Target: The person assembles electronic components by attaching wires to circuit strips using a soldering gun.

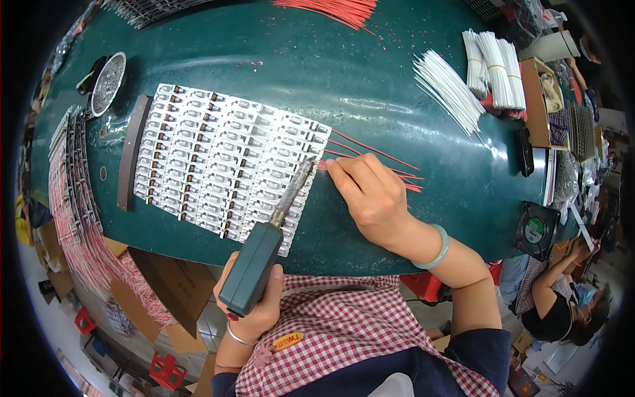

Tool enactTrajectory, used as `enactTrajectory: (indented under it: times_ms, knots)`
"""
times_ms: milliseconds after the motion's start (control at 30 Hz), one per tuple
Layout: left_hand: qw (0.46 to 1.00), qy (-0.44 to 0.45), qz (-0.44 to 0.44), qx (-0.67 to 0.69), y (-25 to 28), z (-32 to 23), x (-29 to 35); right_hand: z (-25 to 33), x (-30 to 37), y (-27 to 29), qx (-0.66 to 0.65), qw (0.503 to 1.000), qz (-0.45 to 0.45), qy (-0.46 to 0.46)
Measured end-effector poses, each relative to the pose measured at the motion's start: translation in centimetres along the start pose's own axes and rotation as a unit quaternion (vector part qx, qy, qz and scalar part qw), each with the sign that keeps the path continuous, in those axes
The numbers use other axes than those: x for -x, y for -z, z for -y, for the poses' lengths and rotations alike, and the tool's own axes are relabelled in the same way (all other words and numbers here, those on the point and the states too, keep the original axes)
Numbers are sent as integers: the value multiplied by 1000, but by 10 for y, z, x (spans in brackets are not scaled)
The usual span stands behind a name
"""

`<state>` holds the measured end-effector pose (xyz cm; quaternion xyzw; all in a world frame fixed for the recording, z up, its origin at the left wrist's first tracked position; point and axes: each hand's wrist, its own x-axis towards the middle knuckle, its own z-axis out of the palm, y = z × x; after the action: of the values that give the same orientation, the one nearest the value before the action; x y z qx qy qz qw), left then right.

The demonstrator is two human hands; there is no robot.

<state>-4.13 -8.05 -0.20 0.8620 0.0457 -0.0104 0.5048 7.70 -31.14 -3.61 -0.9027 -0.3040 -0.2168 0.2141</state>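
Clutching the green tool (250, 268) at seven o'clock, left hand (268, 309) holds its tip (309, 165) beside the right hand (372, 195), pinching red wire (322, 165) at three, so one wobble could singe fingertips (332, 164).

1. The person is wearing an apron (357, 317) in small dark-red and white checks.
2. A yellow, elongated patch (289, 340) with red lettering is sitting on its left side.
3. Just beside the patch, a pink flower ornament (263, 356) is showing.
4. 2 dark navy sleeves are framing the apron; the right sleeve (479, 357) is ending above the elbow.
5. A thick, pale green bangle (444, 249) is circling the right wrist.
6. A thin, silvery bracelet (237, 338) is circling the left wrist.
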Motion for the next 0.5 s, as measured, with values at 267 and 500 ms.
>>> enactTrajectory:
  times_ms: [267, 500]
  knots:
    - [998, -40, -45, 13, 2, 1, 3, 1, 1, -2, -11, 1000, -24, 3]
    - [998, -38, -42, 18, 4, 3, 8, 11, 5, 1, -47, 998, -29, -16]
